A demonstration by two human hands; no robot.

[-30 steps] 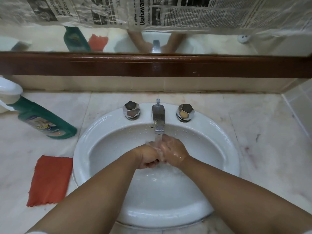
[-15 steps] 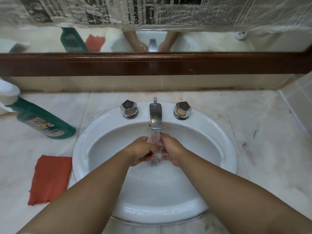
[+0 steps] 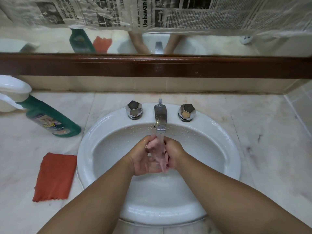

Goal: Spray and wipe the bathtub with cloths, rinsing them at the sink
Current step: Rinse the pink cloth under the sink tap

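Observation:
My left hand (image 3: 141,157) and my right hand (image 3: 174,153) are together in the white sink (image 3: 87,149), under water running from the chrome faucet (image 3: 160,117). The left palm faces the stream with its fingers loosely spread. The right hand's fingers press against it. Neither hand holds a cloth. A red cloth (image 3: 55,176) lies flat on the marble counter left of the basin. Behind it a green spray bottle (image 3: 52,120) with a white trigger head stands on the counter.
Two chrome knobs (image 3: 134,109) (image 3: 186,112) flank the faucet. A dark wooden mirror frame (image 3: 152,66) runs along the wall, with newspaper (image 3: 152,12) hanging over the mirror. The marble counter (image 3: 261,149) extends right to a tiled side wall.
Both hands have kept rubbing under the stream. The left hand has gone from curled to showing its palm, and the right hand has slid along it.

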